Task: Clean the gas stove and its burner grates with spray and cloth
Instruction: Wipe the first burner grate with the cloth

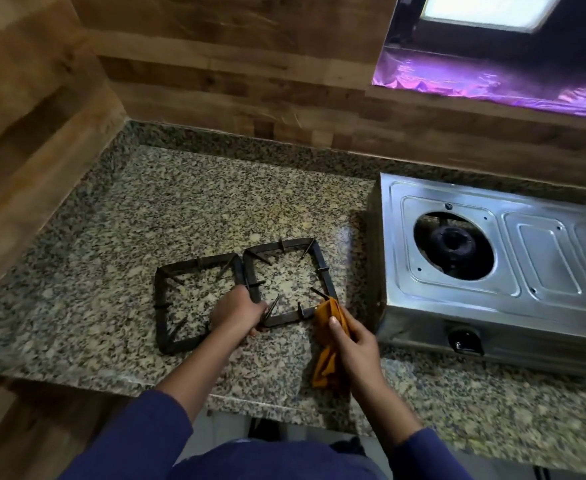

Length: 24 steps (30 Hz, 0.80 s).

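Two dark square burner grates lie side by side on the granite counter (180,209). The right grate (322,268) is gripped at its near left corner by my left hand (237,311). My right hand (352,341) holds an orange cloth (329,322) and presses it against that grate's near right corner. The left grate (161,306) lies flat, partly hidden by my left hand. The steel gas stove (544,271) stands to the right with its grates off, one burner (452,242) exposed. No spray bottle is in view.
Wood-patterned walls close the counter at the back and left. The counter's front edge (111,382) runs just below the grates. A stove knob (464,341) faces front. A purple-lit foil panel (492,81) hangs at upper right.
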### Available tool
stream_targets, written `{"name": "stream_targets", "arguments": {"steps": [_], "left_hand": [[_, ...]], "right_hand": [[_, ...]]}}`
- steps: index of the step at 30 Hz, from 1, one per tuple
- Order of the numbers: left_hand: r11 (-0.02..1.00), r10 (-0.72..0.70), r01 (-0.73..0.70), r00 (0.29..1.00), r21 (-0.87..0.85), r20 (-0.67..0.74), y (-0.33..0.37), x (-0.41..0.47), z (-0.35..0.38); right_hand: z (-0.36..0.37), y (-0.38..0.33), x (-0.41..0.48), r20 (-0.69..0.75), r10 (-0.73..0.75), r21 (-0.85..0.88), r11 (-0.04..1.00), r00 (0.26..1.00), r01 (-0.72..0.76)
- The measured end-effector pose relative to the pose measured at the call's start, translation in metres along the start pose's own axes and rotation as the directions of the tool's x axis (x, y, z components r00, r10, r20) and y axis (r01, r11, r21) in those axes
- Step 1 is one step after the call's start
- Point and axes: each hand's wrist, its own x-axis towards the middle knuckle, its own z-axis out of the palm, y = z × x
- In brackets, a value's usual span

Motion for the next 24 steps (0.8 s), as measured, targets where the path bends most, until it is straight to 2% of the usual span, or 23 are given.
{"name": "stream_targets", "arguments": {"steps": [4,6,8,10,12,13,16,18,20,24], "left_hand": [[1.000,0.002,-0.002,1.000,0.022,0.006,0.001,0.004,-0.001],[0.998,0.028,-0.027,0.999,-0.062,0.017,0.001,0.006,0.001],[0.959,0.064,-0.046,0.996,-0.280,0.055,0.004,0.008,0.006],[0.839,0.103,-0.028,0.989,-0.543,0.108,0.013,0.007,0.004],[0.707,0.128,0.030,0.977,-0.707,0.169,0.025,0.001,-0.001],[0.675,0.138,0.059,0.969,-0.736,0.204,0.030,-0.001,-0.004],[0.729,0.148,0.056,0.960,-0.682,0.236,0.040,-0.006,-0.003],[0.717,0.163,0.097,0.940,-0.690,0.301,0.040,-0.008,0.000],[0.678,0.134,0.178,0.924,-0.713,0.358,0.039,-0.004,0.006],[0.629,0.091,0.242,0.921,-0.739,0.379,0.040,-0.007,0.002]], "right_hand": [[0.005,0.004,-0.002,-0.021,-0.005,0.012,1.000,1.000,0.005],[0.007,0.003,-0.003,-0.037,-0.011,0.022,1.000,0.999,0.012],[0.008,0.001,-0.004,-0.041,-0.022,0.043,0.999,0.999,0.024],[0.011,-0.001,-0.006,-0.049,-0.042,0.064,0.997,0.998,0.045],[0.014,-0.005,-0.010,-0.081,-0.107,0.027,0.994,0.991,0.109],[0.016,-0.008,-0.012,-0.100,-0.168,-0.024,0.986,0.981,0.166],[0.024,-0.014,-0.015,-0.121,-0.390,-0.268,0.898,0.913,0.348],[0.033,-0.016,-0.016,-0.073,-0.469,-0.396,0.823,0.880,0.406],[0.041,-0.018,-0.018,-0.033,-0.464,-0.417,0.812,0.885,0.409],[0.043,-0.018,-0.028,0.001,-0.378,-0.270,0.891,0.926,0.364]]}}
